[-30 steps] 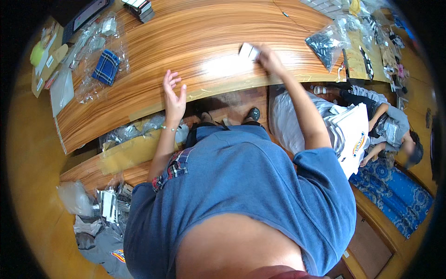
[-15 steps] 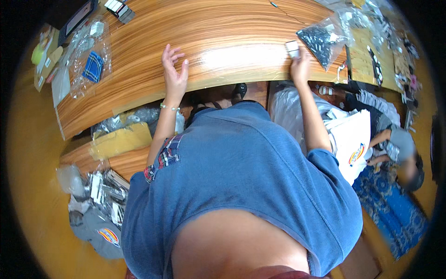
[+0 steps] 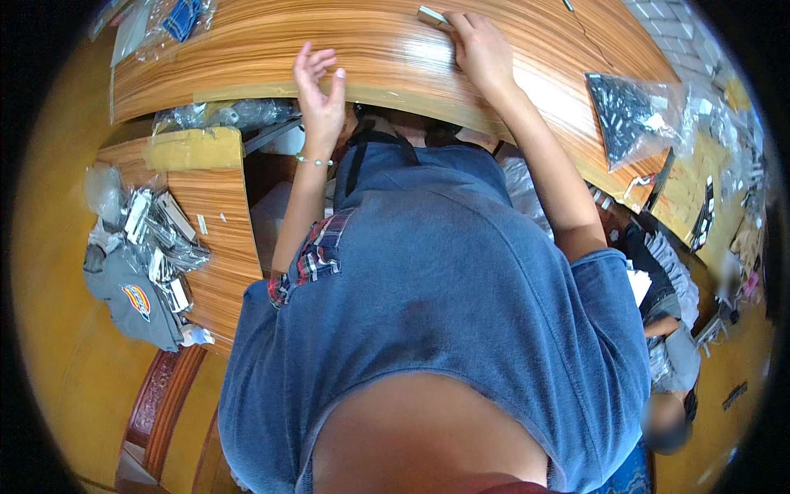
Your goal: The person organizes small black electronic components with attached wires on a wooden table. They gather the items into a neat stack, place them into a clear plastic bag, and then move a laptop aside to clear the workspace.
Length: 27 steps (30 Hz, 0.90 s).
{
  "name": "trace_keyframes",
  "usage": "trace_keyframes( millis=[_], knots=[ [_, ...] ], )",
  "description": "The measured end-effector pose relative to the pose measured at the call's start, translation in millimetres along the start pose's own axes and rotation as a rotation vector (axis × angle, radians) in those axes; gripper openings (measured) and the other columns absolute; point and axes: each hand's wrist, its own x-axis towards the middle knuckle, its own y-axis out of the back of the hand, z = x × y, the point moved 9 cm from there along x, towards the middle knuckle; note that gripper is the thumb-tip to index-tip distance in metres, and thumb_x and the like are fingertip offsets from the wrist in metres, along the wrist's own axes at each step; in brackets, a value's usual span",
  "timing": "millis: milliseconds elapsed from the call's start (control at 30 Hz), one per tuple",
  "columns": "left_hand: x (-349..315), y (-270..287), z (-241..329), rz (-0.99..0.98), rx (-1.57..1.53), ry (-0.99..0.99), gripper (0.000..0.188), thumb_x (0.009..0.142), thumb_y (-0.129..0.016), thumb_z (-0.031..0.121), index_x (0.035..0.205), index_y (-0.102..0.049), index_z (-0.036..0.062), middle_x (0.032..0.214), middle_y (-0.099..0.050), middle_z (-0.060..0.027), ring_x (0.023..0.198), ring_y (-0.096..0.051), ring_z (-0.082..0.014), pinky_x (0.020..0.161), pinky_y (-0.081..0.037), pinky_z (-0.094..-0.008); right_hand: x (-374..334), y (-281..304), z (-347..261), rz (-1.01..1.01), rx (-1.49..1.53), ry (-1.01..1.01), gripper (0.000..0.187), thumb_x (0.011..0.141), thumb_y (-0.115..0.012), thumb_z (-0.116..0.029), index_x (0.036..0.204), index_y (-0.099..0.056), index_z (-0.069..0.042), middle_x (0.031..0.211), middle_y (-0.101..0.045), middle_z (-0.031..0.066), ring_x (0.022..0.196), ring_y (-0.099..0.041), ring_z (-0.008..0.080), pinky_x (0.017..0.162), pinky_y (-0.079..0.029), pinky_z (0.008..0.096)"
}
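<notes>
My right hand point(image 3: 481, 53) rests on the striped wooden table point(image 3: 247, 58), its fingertips pressing a small flat white-grey piece point(image 3: 431, 16) near the top edge of the view. My left hand point(image 3: 319, 95) hovers at the table's near edge with fingers spread and nothing in it; a thin bracelet circles its wrist. My blue shirt fills the lower middle of the view and hides what lies below the table edge.
A clear bag of black parts point(image 3: 629, 115) lies on the table at right, more small packets beyond it. A lower wooden shelf point(image 3: 214, 239) at left carries a yellow box point(image 3: 193, 148), plastic bags and a grey garment point(image 3: 132, 292). Another person point(image 3: 671, 362) sits at lower right.
The view has swung, so the table now sits higher and more to the left. My right hand stays on the small piece; my left hand has lifted slightly from the table edge.
</notes>
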Motion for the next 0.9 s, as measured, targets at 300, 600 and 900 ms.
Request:
trace_keyframes(
  millis=[300,600,900],
  knots=[
    [38,-22,22,-0.025,-0.097,-0.150,0.045,0.083,-0.057,0.014,0.123,-0.039,0.0015,0.119,-0.045,-0.0145,0.110,-0.043,-0.0244,0.098,-0.030,-0.0358,-4,-33,-12,-0.125,1.155,-0.716,0.027,0.082,-0.056,-0.009,0.108,-0.049,-0.005,0.088,-0.062,0.0063,0.076,-0.061,0.0154,0.062,-0.051,0.0290],
    [73,-61,37,-0.655,-0.981,0.461,0.019,0.085,-0.054,0.024,0.088,-0.047,0.0067,0.103,-0.058,-0.0165,0.091,-0.058,-0.0222,0.074,-0.051,-0.0320,27,-50,-108,-0.476,1.784,-0.748,0.022,0.087,-0.052,-0.017,0.106,-0.047,-0.007,0.088,-0.056,0.0045,0.070,-0.057,0.0112,0.053,-0.051,0.0256],
    [139,4,43,-0.517,-0.923,0.131,0.019,0.084,-0.058,0.026,0.089,-0.050,0.0096,0.092,-0.059,-0.0110,0.097,-0.057,-0.0234,0.084,-0.046,-0.0367,55,-75,-98,-0.153,1.559,-0.724,0.021,0.086,-0.052,-0.011,0.106,-0.050,-0.003,0.082,-0.057,0.0067,0.067,-0.056,0.0135,0.056,-0.048,0.0255]
  ],
)
